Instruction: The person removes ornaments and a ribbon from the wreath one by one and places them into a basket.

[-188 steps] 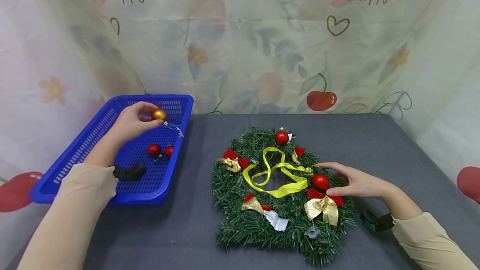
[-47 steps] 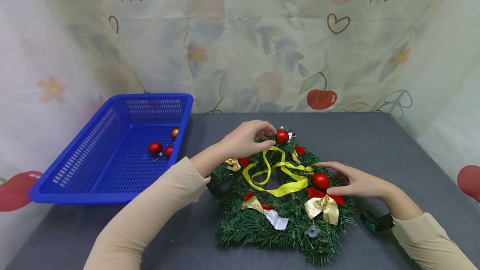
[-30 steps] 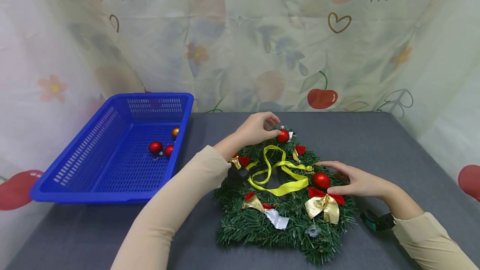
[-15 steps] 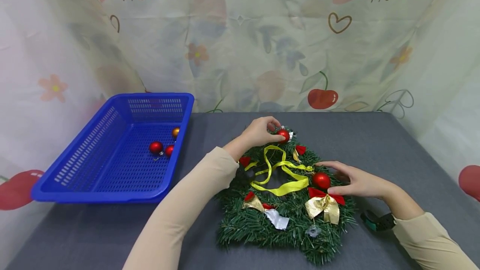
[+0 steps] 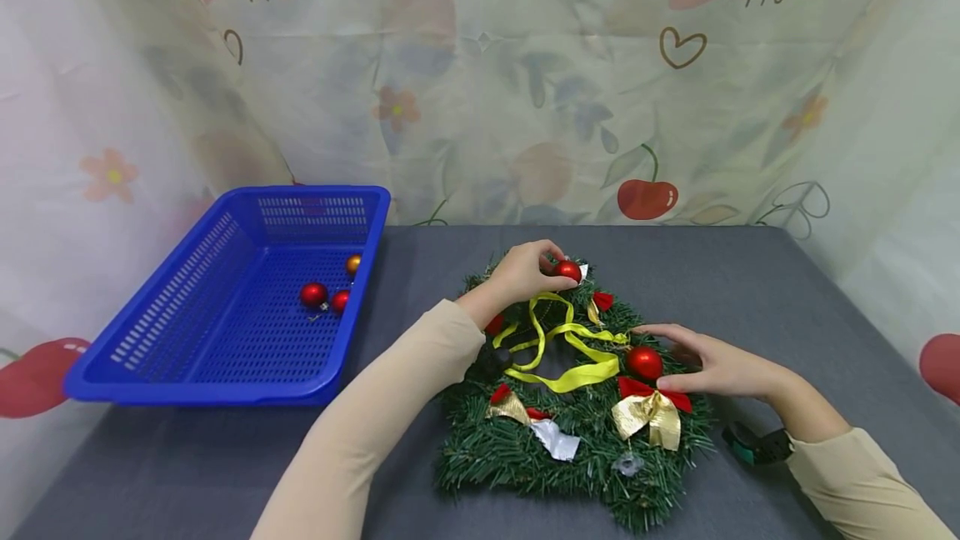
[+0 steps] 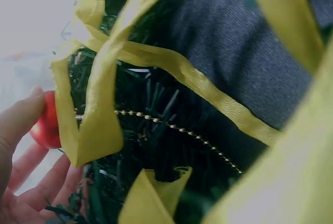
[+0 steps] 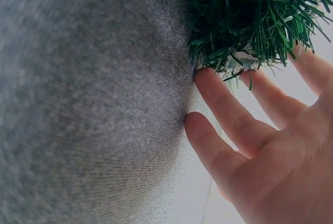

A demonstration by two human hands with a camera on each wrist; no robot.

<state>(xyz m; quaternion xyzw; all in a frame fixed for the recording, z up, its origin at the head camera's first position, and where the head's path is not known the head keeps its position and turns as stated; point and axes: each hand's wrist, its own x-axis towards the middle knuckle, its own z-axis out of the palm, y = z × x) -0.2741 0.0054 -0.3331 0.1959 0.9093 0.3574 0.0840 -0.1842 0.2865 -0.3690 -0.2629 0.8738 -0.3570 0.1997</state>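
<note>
- Person's left hand [image 5: 525, 272] pinches shiny red round ball [image 5: 569, 272] at far end of bushy green artificial wreath [image 5: 495, 461]
- Right hand [image 5: 723, 363], fingers relaxed, touches its right edge
- Blue rectangular plastic basket [image 5: 202, 394] stands left

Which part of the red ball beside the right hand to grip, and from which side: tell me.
Probably best: pinch the red ball round its widest part, coming from above. It is round and its upper face is exposed, while the wreath lies beneath, the bow sits close to its near edge and the right hand crowds its right side.
</note>
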